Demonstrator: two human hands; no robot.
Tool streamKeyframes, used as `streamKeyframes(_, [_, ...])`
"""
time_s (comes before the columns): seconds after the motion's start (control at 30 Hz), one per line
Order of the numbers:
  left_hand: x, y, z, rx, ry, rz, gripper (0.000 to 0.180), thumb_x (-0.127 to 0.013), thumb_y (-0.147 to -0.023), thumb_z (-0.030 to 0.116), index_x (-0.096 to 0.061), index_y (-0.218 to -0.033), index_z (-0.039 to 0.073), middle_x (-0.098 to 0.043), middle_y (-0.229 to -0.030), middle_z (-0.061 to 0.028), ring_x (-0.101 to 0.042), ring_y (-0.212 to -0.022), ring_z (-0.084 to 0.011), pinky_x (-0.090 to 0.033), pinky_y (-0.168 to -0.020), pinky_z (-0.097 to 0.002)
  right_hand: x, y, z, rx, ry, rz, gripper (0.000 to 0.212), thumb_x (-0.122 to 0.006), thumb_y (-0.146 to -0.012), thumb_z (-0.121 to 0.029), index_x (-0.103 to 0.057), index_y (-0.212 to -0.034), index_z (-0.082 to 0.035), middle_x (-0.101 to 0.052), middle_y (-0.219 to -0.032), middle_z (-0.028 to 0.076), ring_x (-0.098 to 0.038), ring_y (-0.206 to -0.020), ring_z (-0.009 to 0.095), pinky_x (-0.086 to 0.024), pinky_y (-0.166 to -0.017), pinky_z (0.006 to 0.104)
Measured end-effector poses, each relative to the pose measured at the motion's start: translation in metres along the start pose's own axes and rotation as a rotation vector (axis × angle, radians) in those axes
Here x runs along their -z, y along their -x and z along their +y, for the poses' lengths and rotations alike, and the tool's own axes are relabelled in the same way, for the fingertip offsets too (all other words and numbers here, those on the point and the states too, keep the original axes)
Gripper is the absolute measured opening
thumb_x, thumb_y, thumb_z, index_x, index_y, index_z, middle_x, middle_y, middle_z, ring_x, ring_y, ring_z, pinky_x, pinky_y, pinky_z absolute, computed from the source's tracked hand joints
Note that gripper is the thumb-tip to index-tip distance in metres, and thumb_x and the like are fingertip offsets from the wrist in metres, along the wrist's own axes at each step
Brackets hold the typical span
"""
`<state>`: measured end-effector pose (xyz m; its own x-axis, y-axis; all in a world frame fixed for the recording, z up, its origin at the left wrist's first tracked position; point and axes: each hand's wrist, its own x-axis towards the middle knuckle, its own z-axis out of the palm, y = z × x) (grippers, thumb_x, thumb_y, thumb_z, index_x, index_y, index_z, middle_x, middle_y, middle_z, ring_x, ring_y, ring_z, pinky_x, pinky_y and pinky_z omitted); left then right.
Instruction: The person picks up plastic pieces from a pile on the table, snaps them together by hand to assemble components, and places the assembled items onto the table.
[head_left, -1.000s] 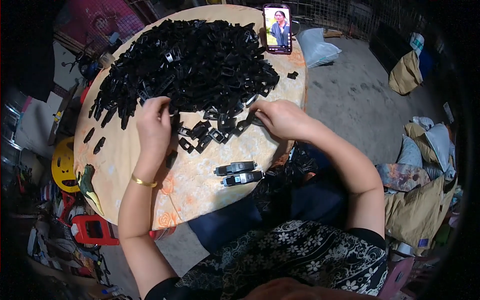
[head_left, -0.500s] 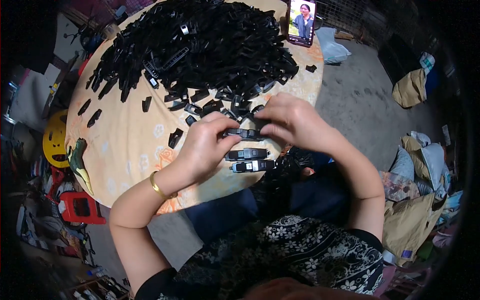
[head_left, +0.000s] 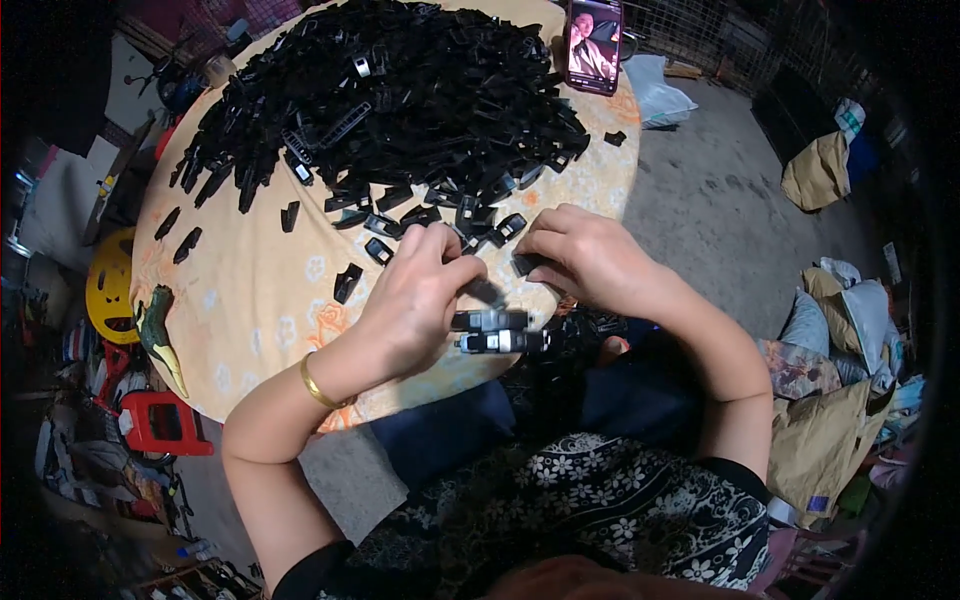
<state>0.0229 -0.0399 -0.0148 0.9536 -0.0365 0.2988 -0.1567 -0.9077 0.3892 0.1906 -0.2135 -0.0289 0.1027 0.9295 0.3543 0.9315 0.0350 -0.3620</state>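
Observation:
My left hand (head_left: 415, 290), with a gold bangle at the wrist, hovers over the near part of the table with thumb and fingers curled together; whatever they may grip is hidden. Across from it, my right hand (head_left: 585, 255) pinches a small black plastic piece (head_left: 523, 264) between thumb and fingers. Just below the hands lie two black plastic clip-like parts, one (head_left: 490, 320) behind the other (head_left: 503, 342), side by side near the table edge. Several loose black pieces, among them one with a pale window (head_left: 509, 228), are scattered beyond my fingertips.
A large heap of black plastic parts (head_left: 400, 100) covers the far side of the cloth-covered round table (head_left: 250, 340). A phone (head_left: 594, 45) stands at the back right. Left lies a green-and-yellow curved object (head_left: 158, 335). Sacks (head_left: 825, 440) crowd the floor at right; a red stool (head_left: 165, 422) stands left.
The black part that both hands held between them no longer shows there. My hands have moved a little apart, the right one lower. The phone's picture differs.

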Motion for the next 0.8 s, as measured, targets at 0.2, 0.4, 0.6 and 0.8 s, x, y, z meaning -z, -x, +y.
streamKeyframes(0.2, [-0.004,0.005,-0.011,0.013,0.2,-0.057,0.023,-0.052,-0.071,-0.011,-0.067,-0.086,0.001,-0.055,-0.102,-0.0145,-0.058,-0.095,-0.0299,-0.048,-0.084,-0.0347,-0.003,-0.003,0.006,-0.019,0.009,0.013,0.026,-0.074,-0.074,-0.012,-0.065,-0.098,-0.003,-0.06,-0.091,0.01,-0.058,-0.091,0.031,-0.049,-0.077,0.0397])
streamKeyframes(0.4, [-0.008,0.001,0.001,-0.033,0.28,-0.015,0.026,-0.07,-0.075,0.005,-0.061,-0.099,0.001,-0.057,-0.106,-0.0165,-0.059,-0.098,-0.0322,-0.05,-0.083,-0.0359,-0.001,-0.005,0.01,-0.05,0.029,0.042,0.027,-0.074,-0.075,-0.015,-0.066,-0.098,-0.003,-0.063,-0.089,0.011,-0.06,-0.088,0.032,-0.05,-0.076,0.0404])
streamKeyframes(0.6, [0.002,0.009,0.0,0.099,0.044,-0.101,0.027,-0.075,-0.074,0.012,-0.062,-0.096,0.002,-0.058,-0.091,-0.0155,-0.058,-0.087,-0.0345,-0.048,-0.074,-0.0403,-0.004,-0.008,-0.008,0.119,-0.131,0.092,0.026,-0.076,-0.074,-0.016,-0.069,-0.095,-0.002,-0.065,-0.092,0.011,-0.061,-0.087,0.031,-0.05,-0.076,0.0377])
streamKeyframes(0.8, [0.001,0.009,-0.003,0.158,0.086,0.026,0.022,-0.076,-0.073,0.014,-0.069,-0.088,0.0,-0.061,-0.081,-0.0146,-0.061,-0.078,-0.0315,-0.049,-0.07,-0.0384,-0.004,-0.012,-0.014,0.12,-0.07,0.054,0.025,-0.077,-0.07,-0.016,-0.07,-0.091,-0.003,-0.06,-0.08,0.009,-0.057,-0.081,0.028,-0.048,-0.07,0.0377])
